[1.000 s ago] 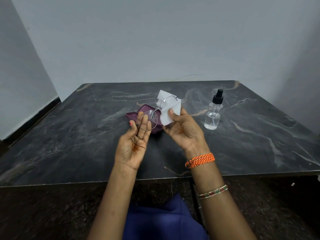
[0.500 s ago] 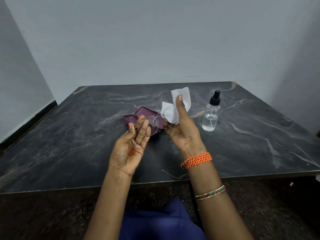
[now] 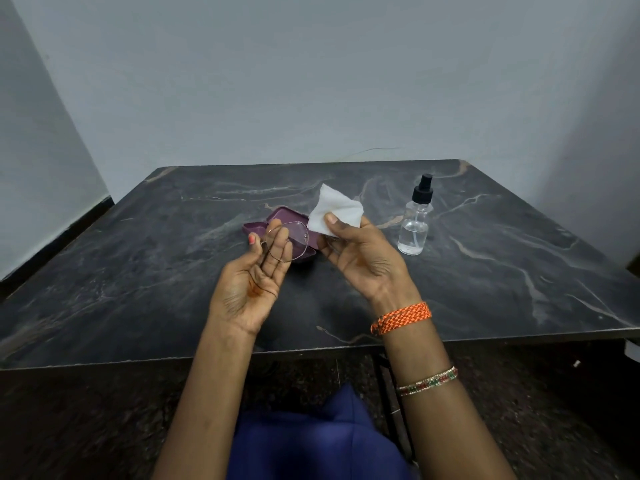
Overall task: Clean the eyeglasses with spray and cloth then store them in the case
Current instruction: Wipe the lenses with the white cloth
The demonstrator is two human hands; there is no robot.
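On the dark marble-patterned table (image 3: 138,271), toward its middle, an open plum-coloured plastic eyeglass case (image 3: 277,220) lies flat. Just in front of it and above the tabletop, the left hand (image 3: 252,282) is turned palm up, its fingers lifted around one round lens of the thin wire-framed clear eyeglasses (image 3: 287,242), holding that end. The other lens is hidden behind a white square cleaning cloth (image 3: 337,209), which the right hand (image 3: 363,261) pinches between thumb and fingers. An orange braided wristband (image 3: 403,317) circles that wrist, with a thin beaded bangle (image 3: 427,381) lower on the forearm. Further right, well apart from the hands, a clear glass spray bottle with a black nozzle (image 3: 415,220) stands upright.
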